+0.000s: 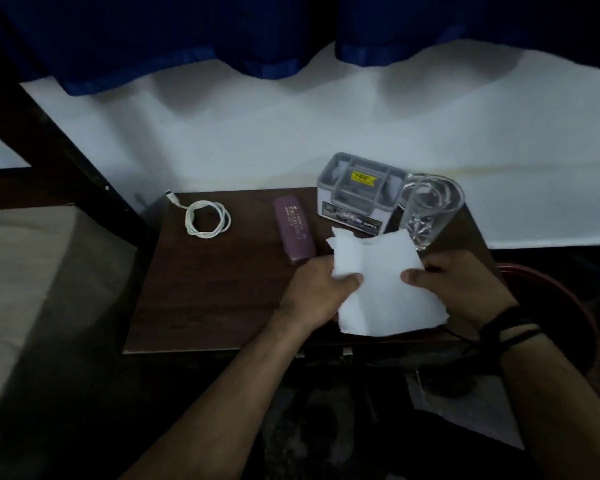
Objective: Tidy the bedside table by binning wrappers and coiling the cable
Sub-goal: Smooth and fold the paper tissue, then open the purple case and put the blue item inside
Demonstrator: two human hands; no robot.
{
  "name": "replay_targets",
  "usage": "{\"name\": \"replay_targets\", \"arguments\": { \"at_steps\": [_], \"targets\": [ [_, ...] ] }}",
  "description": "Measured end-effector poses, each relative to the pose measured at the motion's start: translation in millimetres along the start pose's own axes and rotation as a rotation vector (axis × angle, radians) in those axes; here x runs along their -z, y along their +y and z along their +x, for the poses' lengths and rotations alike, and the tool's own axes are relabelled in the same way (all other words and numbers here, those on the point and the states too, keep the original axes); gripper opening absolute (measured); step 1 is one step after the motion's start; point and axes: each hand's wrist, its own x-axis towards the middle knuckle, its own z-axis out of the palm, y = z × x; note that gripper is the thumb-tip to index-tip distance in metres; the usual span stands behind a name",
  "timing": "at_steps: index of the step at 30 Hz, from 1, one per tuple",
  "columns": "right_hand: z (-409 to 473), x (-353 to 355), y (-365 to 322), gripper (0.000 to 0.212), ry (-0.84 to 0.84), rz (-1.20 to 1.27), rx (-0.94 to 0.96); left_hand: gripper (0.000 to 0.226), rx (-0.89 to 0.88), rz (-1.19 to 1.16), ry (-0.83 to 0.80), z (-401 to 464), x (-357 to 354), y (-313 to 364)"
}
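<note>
White tissue (pixel 385 289) between both hands.

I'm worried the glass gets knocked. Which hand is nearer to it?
Right. The right hand holds the tissue just below the glass; the left hand grips the tissue's other side, farther off.

On the table (pixel 205 306) sit one coiled cable (pixel 207 218), one purple case (pixel 294 230), one grey box (pixel 359 192) and one glass (pixel 430 209). Two hands, left hand (pixel 317 292) and right hand (pixel 461 284), share one white tissue (pixel 385 289).
</note>
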Motion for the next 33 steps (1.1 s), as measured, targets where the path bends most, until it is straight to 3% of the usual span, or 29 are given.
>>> {"name": "replay_targets", "arguments": {
  "at_steps": [3,10,17,20,22,25,28,33],
  "targets": [
    [1.7,12.3,17.8,0.024,0.042,-0.032,-0.051,0.022,0.050,0.055,-0.034,9.6,-20.4,5.7],
    [2.2,13.5,20.8,0.017,0.147,-0.100,-0.056,0.030,0.038,0.234,0.099,12.3,-17.2,0.8],
    [1.3,7.9,14.9,0.026,0.170,-0.160,-0.087,0.025,0.022,0.272,0.083,6.4,-10.7,-4.0],
    [-1.9,4.5,8.3,0.041,0.213,-0.344,-0.102,0.020,0.019,0.271,0.112,5.9,-3.3,-4.8],
    [-5.9,1.6,-1.1,0.047,0.294,-0.469,-0.053,0.018,0.008,0.262,0.161,7.7,6.2,-4.0],
    [-11.4,-8.4,-22.6,0.037,0.413,-0.407,0.107,0.018,-0.032,0.335,0.280,11.9,22.9,-2.0],
    [-10.2,-30.3,-44.5,0.028,0.360,-0.330,0.176,0.027,-0.079,0.469,0.378,22.9,36.0,-7.5],
    [10.2,-72.1,-67.2,0.023,0.224,-0.204,0.163,0.058,0.114,0.578,0.310,47.5,37.5,-14.7]
  ]
}}
